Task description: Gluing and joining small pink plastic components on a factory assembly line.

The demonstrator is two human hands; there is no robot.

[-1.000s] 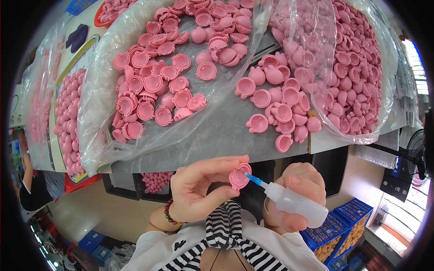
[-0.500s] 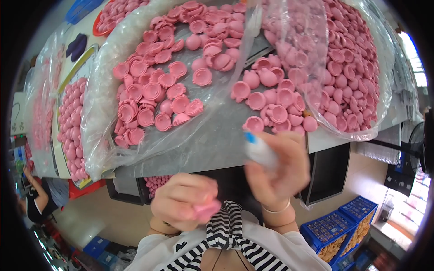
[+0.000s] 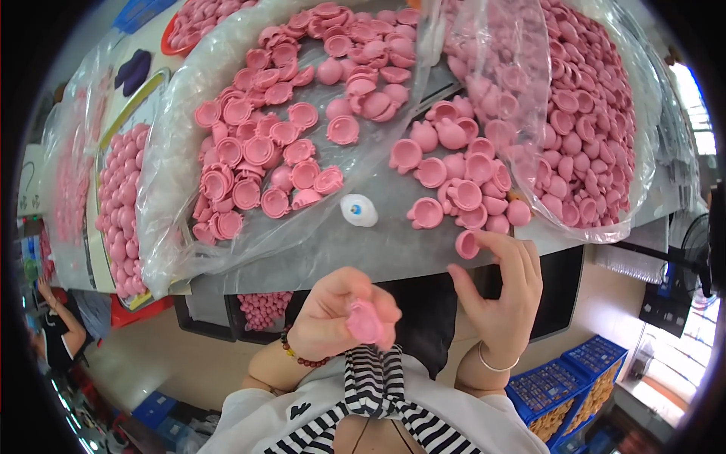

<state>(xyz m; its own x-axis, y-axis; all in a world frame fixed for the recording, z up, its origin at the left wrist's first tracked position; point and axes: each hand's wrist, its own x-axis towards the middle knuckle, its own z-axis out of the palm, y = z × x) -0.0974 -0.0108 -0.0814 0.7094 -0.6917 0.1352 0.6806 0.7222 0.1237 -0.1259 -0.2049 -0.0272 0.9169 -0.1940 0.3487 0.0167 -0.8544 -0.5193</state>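
Observation:
My left hand [image 3: 340, 314] is closed around a pink plastic half-shell [image 3: 365, 321], held above my lap in front of the table. At the table's front edge, my right hand [image 3: 503, 291] has its thumb and fingers apart. Its index fingertip reaches the rim of a single pink cup-shaped half [image 3: 467, 244]; whether they touch is hard to tell. On the grey tabletop stands a small white bottle [image 3: 358, 209] with a blue tip, away from both hands. Loose pink halves [image 3: 463, 193] lie in a pile just beyond my right hand.
More pink halves [image 3: 257, 151] lie on a clear plastic bag [image 3: 170, 189] at left. Another bag [image 3: 635, 181] at right is heaped with them. A tray of pink balls [image 3: 121, 212] stands far left. Below are black bins [image 3: 556, 295] and blue crates [image 3: 548, 386]. Another person's arm [image 3: 60, 310] shows at left.
The white bottle has left my right hand and is on the table. That hand has moved right, to the single pink half. My left hand has turned, still holding its pink half-shell.

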